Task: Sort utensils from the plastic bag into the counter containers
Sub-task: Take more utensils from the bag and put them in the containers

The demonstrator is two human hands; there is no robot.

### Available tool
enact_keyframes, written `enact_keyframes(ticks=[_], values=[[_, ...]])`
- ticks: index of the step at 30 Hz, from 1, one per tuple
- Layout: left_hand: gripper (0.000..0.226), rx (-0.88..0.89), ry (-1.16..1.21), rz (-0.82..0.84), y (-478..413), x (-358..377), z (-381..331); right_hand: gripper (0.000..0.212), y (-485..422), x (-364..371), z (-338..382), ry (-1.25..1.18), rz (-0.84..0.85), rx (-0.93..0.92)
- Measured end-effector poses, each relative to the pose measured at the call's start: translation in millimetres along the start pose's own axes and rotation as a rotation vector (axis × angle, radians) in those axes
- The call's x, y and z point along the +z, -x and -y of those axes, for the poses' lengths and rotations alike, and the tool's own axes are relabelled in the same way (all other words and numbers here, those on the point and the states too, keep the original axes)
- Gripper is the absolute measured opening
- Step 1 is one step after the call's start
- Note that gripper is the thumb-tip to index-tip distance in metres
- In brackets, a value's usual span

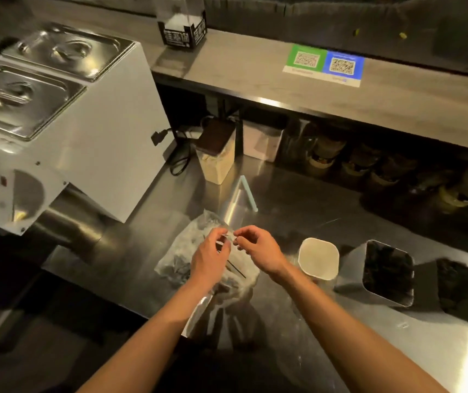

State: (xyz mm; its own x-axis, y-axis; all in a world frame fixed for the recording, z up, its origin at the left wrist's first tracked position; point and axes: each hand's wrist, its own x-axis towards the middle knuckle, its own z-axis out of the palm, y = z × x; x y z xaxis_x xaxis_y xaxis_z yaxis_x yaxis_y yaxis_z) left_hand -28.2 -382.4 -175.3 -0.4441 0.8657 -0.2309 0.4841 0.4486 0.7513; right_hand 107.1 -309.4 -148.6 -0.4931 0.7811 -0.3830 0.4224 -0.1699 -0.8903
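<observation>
A clear plastic bag point(181, 251) holding several dark utensils lies on the steel counter point(283, 217) in front of me. Above it, my left hand point(208, 258) and my right hand point(258, 249) meet fingertip to fingertip, both pinching a thin clear piece of the bag's plastic between them. A dark thin utensil point(237, 270) pokes out below my left hand. To the right stand a white square container point(318, 258), a steel container point(380, 272) filled with dark utensils, and another dark pile point(461, 290).
A white warmer unit point(91, 143) with two steel lidded pans stands at the left. A lidded jar point(217, 154), a pale blue straw point(249, 194) and several tubs sit at the back under a raised shelf point(283, 80) with QR code signs.
</observation>
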Motion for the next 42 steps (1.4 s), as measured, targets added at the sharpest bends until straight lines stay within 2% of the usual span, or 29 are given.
enact_keyframes(ticks=[3, 6, 9, 13, 16, 20, 24, 27, 30, 33, 37, 42], values=[[0.023, -0.070, -0.080, -0.052, -4.2, -8.1, 30.5, 0.019, -15.0, 28.7, -15.7, 0.207, 0.037, 0.029], [0.024, -0.038, -0.223, -0.173, -6.8, -12.3, 54.9, 0.024, -24.0, 51.2, -26.4, 0.401, 0.060, 0.076], [0.041, -0.129, -0.343, -0.247, -10.4, -18.8, 69.4, 0.032, -33.5, 68.1, -36.2, 0.563, 0.043, 0.124], [0.071, -0.381, -0.249, -0.150, -16.4, -19.8, 89.7, 0.034, -47.2, 82.2, -45.9, 0.718, 0.068, 0.200], [0.066, -0.350, -0.156, -0.099, -17.2, -16.7, 102.7, 0.031, -54.9, 91.0, -49.8, 0.823, 0.114, 0.219], [0.051, -0.292, 0.027, -0.089, -17.8, -16.3, 108.9, 0.022, -58.5, 101.6, -52.2, 0.809, 0.043, 0.205], [0.049, -0.259, 0.129, -0.102, -17.3, -19.4, 111.9, 0.025, -60.0, 104.1, -55.3, 0.779, 0.026, 0.228], [0.049, -0.226, 0.093, -0.085, -14.9, -21.5, 111.0, 0.031, -62.2, 104.6, -55.1, 0.799, 0.057, 0.240], [0.050, -0.224, -0.074, -0.167, -8.8, -22.9, 109.6, 0.033, -65.4, 107.1, -54.3, 0.848, 0.045, 0.237], [0.046, -0.303, -0.155, -0.241, -5.6, -25.9, 105.8, 0.034, -68.5, 109.1, -54.1, 0.900, 0.050, 0.220], [0.046, -0.476, -0.106, -0.124, -4.0, -27.9, 103.4, 0.040, -68.3, 115.2, -52.9, 0.955, 0.064, 0.197], [0.066, -0.559, -0.062, -0.037, 3.2, -20.6, 100.6, 0.034, -69.9, 119.4, -52.5, 0.973, 0.123, 0.227]])
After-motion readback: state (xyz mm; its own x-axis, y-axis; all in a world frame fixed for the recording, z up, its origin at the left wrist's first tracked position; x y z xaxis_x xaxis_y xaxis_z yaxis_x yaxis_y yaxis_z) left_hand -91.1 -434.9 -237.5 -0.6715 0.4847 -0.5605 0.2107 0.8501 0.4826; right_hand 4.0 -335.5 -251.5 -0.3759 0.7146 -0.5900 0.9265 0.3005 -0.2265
